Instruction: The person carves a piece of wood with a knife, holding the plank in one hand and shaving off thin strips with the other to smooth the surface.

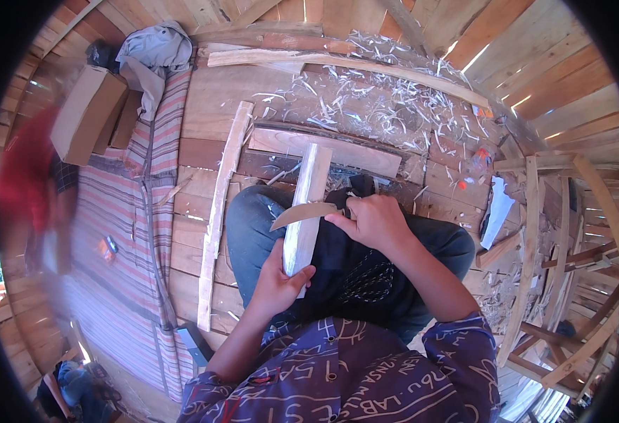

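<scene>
Across my lap slants a pale wooden piece (310, 180), long and flat-sided, its far end by a reddish board (337, 150) on the floor. My left hand (280, 283) grips its near end, thumb on one side and fingers on the other. A knife (304, 213) with a broad, curved blade lies across the middle of the wood, its tip pointing left. Its handle is mostly hidden inside my right hand (374, 220), which is closed round it with the thumb toward the blade. I cannot tell whether the edge cuts into the wood.
Curly wood shavings (394, 99) litter the planks ahead. A long strip (223, 218) lies to my left, beside a striped mat (112, 233). A cardboard box (91, 116) is at the far left near a blurred person in red (24, 176). Wooden framing (531, 247) stands at right.
</scene>
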Tool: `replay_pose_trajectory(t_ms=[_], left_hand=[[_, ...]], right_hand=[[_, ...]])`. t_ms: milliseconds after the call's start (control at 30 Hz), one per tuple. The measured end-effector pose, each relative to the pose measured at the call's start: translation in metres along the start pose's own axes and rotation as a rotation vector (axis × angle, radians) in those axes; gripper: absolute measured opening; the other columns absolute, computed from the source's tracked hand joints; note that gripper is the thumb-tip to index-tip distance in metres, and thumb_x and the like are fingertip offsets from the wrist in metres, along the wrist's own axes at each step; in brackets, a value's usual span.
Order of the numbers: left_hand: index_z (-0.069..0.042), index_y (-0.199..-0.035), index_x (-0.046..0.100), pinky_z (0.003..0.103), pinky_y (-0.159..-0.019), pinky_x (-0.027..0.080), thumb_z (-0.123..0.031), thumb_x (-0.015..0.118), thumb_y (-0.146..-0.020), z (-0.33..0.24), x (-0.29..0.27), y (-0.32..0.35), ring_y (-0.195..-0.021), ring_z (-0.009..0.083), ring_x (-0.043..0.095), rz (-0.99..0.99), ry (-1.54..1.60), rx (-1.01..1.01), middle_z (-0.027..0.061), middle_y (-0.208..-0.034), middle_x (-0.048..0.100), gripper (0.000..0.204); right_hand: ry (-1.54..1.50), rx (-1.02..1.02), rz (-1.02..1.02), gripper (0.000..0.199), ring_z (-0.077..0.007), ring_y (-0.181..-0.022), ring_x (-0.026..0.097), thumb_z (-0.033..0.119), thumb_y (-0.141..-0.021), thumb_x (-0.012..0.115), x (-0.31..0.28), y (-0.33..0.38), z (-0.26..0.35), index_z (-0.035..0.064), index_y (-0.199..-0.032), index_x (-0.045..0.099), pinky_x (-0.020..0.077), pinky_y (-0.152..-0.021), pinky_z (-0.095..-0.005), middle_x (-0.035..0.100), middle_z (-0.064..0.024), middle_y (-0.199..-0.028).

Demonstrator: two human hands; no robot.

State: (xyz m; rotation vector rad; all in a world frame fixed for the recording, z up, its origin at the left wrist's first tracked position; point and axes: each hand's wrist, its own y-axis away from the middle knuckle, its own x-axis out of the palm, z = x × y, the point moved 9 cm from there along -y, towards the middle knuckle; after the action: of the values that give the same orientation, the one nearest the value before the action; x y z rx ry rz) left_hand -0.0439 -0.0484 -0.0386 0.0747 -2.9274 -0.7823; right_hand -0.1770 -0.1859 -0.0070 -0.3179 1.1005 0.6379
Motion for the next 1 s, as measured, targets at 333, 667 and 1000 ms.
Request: replay_pose_trajectory(t_ms=[333, 667, 1000], left_hand=[[0.002, -0.108, 0.045, 0.029, -0.056, 0.049, -0.008, 0.067, -0.086, 0.0, -0.006, -0.003, -0.064, 0.014, 0.063, -0.097, -0.324, 0.054, 0.0134, -0.08, 0.063, 0.033], [-0.001, -0.111, 0.043, 0.026, -0.055, 0.048, -0.001, 0.064, -0.086, 0.014, 0.009, 0.012, -0.063, 0.0105, 0.059, 0.053, -0.073, -0.013, 0.005, -0.079, 0.057, 0.033], [-0.003, -0.102, 0.048, 0.029, -0.071, 0.046, -0.013, 0.066, -0.089, -0.034, -0.003, 0.009, -0.082, 0.0157, 0.059, -0.016, -0.403, 0.166, 0.0125, -0.089, 0.059, 0.025]], right_hand=[[0.138, 0.067, -0.067, 0.063, -0.0364, -0.062, 0.064, 0.062, -0.085, 0.057, -0.003, -0.039, -0.04, 0.0026, -0.064, 0.062, 0.0501, -0.059, -0.0454, 0.062, -0.0165, -0.061], [-0.186, 0.664, -0.507, 0.068, -0.0177, -0.054, 0.046, 0.052, -0.094, 0.053, -0.093, 0.035, -0.236, -0.008, -0.061, 0.054, 0.0397, -0.056, -0.0404, 0.046, -0.0116, -0.053], [-0.535, 0.383, -0.333, 0.04, -0.0158, -0.046, 0.042, 0.032, -0.092, 0.063, -0.015, 0.051, -0.062, -0.0018, -0.069, 0.058, 0.0363, -0.048, -0.0345, 0.045, -0.0108, -0.051]])
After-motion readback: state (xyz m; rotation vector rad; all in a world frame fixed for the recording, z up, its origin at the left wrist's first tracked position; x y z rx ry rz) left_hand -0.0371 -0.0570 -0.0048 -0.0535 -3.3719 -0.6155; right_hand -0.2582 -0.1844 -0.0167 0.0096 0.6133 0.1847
